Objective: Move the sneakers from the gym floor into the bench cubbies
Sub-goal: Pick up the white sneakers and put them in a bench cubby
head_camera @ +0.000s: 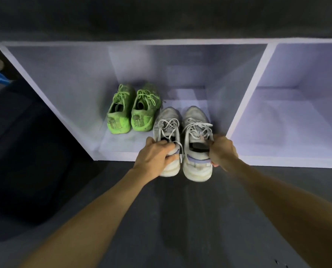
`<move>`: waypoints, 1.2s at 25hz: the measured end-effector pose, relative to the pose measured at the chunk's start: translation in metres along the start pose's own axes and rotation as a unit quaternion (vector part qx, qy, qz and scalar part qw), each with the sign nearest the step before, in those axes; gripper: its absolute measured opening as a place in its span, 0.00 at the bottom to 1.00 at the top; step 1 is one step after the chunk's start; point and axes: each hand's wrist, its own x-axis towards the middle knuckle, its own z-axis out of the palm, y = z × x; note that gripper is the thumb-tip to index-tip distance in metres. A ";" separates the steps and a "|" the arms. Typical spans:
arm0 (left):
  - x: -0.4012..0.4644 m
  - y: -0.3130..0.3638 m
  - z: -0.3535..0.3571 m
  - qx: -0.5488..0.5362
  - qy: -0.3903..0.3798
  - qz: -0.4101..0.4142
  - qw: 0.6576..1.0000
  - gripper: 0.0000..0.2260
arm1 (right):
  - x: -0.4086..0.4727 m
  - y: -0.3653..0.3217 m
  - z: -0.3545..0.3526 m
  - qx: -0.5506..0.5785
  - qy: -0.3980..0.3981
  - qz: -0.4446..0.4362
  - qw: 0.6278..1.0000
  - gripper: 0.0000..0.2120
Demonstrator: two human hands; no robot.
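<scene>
Green sneakers (133,108) already stowed at eleven o'clock in bench cubby (51,78); white sneakers (182,142) half inside, heels gripped by left hand (154,154) and right hand (222,149); pushing remains.

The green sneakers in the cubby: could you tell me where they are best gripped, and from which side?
Grip the green sneakers at their heel collars, coming from the cubby's open front. Heels face outward, openings upward, so fingers can hook inside.

2 green sneakers (133,110), 2 white sneakers (182,132), 2 cubbies (262,74), 2 hands (154,154).
</scene>
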 end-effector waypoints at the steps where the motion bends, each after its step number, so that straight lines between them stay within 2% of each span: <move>1: 0.002 0.000 0.003 -0.001 0.000 -0.001 1.000 0.11 | 0.003 0.000 0.001 0.008 0.001 -0.001 1.000 0.12; 6: 0.009 0.002 0.011 -0.010 0.003 -0.043 0.999 0.15 | 0.006 0.003 0.000 0.042 0.028 -0.046 0.998 0.16; 10: 0.009 0.004 0.013 -0.021 0.005 -0.069 0.997 0.17 | -0.033 0.009 0.014 -0.082 0.038 -0.204 0.975 0.32; 12: 0.011 0.003 0.015 -0.027 0.010 -0.080 0.996 0.17 | -0.038 0.010 0.023 -0.139 0.047 -0.249 0.957 0.31; 15: 0.024 -0.001 0.016 -0.060 0.021 -0.090 0.994 0.14 | -0.022 0.002 0.029 -0.142 0.060 -0.223 0.962 0.21; 17: 0.037 -0.002 0.017 -0.061 0.025 -0.093 0.994 0.13 | -0.009 -0.007 0.032 -0.138 0.047 -0.204 0.968 0.18; 21: 0.077 -0.009 0.020 -0.036 0.037 -0.114 0.992 0.16 | 0.029 -0.027 0.034 -0.138 0.042 -0.175 0.974 0.21; 30: 0.141 -0.029 0.013 -0.063 0.022 -0.099 0.993 0.19 | 0.094 -0.048 0.018 -0.135 0.016 -0.227 0.964 0.26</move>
